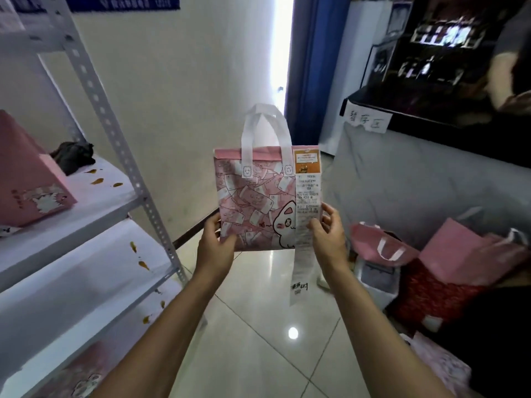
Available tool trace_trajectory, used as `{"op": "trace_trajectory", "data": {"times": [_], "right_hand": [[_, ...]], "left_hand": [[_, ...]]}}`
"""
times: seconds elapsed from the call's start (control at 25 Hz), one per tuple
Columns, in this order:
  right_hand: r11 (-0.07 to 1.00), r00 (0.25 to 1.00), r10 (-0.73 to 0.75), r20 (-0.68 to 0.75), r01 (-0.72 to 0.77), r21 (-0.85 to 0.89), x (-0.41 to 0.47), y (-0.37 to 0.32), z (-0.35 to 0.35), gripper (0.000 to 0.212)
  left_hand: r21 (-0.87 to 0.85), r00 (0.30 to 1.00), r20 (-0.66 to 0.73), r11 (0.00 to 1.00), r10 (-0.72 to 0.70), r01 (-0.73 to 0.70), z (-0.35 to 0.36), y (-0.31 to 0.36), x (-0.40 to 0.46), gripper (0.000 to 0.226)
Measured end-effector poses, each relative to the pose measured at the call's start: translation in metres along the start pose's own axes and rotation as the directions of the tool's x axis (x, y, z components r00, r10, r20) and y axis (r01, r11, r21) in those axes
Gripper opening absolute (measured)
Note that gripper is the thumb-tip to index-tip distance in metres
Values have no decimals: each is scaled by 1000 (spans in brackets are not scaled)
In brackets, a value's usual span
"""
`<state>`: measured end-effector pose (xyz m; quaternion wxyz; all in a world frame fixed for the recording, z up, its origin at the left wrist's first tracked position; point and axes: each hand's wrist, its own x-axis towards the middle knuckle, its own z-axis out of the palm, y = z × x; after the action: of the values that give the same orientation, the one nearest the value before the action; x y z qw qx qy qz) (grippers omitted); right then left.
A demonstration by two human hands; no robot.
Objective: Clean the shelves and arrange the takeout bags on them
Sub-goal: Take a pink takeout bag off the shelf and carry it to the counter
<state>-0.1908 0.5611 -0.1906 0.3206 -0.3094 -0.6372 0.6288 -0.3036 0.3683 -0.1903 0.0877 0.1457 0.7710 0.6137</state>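
Note:
I hold a pink patterned takeout bag with white handles upright in mid-air above the floor. My left hand grips its lower left corner. My right hand pinches its lower right edge together with the long white receipt that hangs down from the bag's top. To the left stands a white metal shelf unit. Its upper shelf carries another pink bag and a dark crumpled cloth. Orange stains mark that shelf board and the one below.
A heap of pink and red takeout bags lies at the right beside a grey covered counter with a paper label. Another pink bag sits on the lowest shelf. Glossy tiled floor runs between shelf and heap.

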Motion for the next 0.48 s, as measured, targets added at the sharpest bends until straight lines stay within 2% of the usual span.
{"op": "trace_trajectory", "data": {"times": [0.48], "right_hand": [[999,984,-43,-172,43,-1,132,-32,-103,36]], "left_hand": [[-97,974,206,993,93,-74,152,71,91,44]]}}
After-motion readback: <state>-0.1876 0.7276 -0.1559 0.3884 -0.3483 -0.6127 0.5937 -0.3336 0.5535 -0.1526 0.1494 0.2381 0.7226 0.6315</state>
